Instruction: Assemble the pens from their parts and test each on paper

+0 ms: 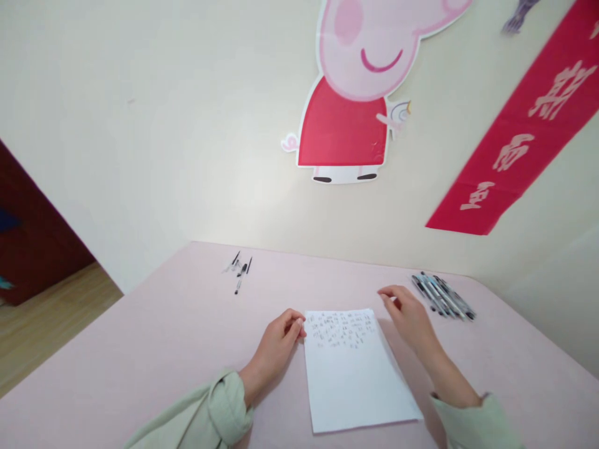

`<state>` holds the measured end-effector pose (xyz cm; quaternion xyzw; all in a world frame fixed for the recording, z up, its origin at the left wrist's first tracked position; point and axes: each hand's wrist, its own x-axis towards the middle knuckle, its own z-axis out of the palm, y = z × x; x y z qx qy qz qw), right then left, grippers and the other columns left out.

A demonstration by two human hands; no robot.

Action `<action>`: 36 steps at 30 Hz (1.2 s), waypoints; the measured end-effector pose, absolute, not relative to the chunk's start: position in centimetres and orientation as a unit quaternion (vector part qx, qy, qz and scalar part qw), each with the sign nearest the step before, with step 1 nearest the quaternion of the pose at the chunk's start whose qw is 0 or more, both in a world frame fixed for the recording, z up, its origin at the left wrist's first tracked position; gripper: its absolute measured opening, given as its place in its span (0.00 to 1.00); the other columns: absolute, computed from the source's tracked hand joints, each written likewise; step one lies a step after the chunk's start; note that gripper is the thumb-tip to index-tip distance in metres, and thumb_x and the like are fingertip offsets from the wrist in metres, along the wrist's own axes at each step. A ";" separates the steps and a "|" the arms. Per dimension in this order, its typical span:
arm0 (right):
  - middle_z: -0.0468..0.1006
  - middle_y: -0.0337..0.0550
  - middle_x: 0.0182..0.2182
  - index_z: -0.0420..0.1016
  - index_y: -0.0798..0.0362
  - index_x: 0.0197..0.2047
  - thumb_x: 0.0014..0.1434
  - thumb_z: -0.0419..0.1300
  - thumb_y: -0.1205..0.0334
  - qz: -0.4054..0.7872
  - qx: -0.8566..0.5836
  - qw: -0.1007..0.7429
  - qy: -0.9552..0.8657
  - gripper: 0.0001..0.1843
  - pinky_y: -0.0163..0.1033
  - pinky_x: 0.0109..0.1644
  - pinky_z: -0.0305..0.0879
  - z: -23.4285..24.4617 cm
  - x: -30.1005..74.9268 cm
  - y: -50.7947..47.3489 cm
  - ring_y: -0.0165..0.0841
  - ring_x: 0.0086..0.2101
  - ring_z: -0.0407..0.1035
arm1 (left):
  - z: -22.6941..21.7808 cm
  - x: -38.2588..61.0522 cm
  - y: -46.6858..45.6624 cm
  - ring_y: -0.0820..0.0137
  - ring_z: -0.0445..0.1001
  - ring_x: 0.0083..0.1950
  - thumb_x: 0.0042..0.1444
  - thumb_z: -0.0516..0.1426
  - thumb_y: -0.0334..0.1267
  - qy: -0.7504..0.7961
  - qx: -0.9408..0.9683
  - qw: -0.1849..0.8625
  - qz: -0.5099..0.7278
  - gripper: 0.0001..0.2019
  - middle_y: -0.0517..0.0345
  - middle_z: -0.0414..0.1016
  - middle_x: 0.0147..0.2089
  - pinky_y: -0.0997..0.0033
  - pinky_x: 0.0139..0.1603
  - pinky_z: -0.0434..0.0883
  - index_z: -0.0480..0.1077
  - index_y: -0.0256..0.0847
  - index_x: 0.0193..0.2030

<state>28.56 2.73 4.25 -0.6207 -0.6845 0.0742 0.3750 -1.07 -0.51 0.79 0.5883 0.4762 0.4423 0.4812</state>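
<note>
A white sheet of paper [358,374] lies on the pink table [163,337], with small handwriting across its top part. My left hand [278,346] rests at the sheet's upper left corner, fingers curled, fingertips touching the paper's edge. My right hand [409,315] hovers by the upper right corner with its fingers loosely bent and apart, holding nothing I can see. A row of pens [442,296] lies just right of that hand.
Several more pens or pen parts [239,269] lie at the table's far left. The table stands against a cream wall with a cartoon pig cutout [355,106] and a red banner [519,137]. Wooden floor [51,318] shows to the left.
</note>
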 end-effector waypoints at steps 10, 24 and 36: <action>0.78 0.41 0.30 0.73 0.47 0.35 0.59 0.51 0.66 0.226 -0.530 0.256 -0.776 0.10 0.37 0.35 0.56 0.2 14.1 -1.1 0.36 0.31 0.70 | 0.4 -1.2 -0.7 0.68 0.71 0.32 0.61 0.49 0.43 0.476 0.600 0.445 0.463 0.11 0.61 0.71 0.28 0.70 0.36 0.67 0.68 0.42 0.34; 0.74 0.36 0.25 0.72 0.47 0.33 0.60 0.51 0.62 0.247 -0.534 0.261 -0.766 0.08 0.35 0.33 0.54 0.0 14.4 -1.5 0.34 0.28 0.67 | 0.3 -12.8 5.7 0.52 0.69 0.49 0.57 0.53 0.45 0.785 0.571 -0.050 0.235 0.12 0.45 0.72 0.43 0.56 0.47 0.62 0.69 0.39 0.41; 0.74 0.37 0.25 0.73 0.49 0.34 0.61 0.50 0.61 0.247 -0.539 0.258 -0.763 0.10 0.34 0.34 0.55 0.1 14.4 -1.5 0.32 0.28 0.67 | -0.4 -13.1 6.4 0.56 0.71 0.44 0.58 0.51 0.41 0.776 0.522 -0.003 0.354 0.11 0.46 0.73 0.39 0.57 0.45 0.66 0.70 0.38 0.36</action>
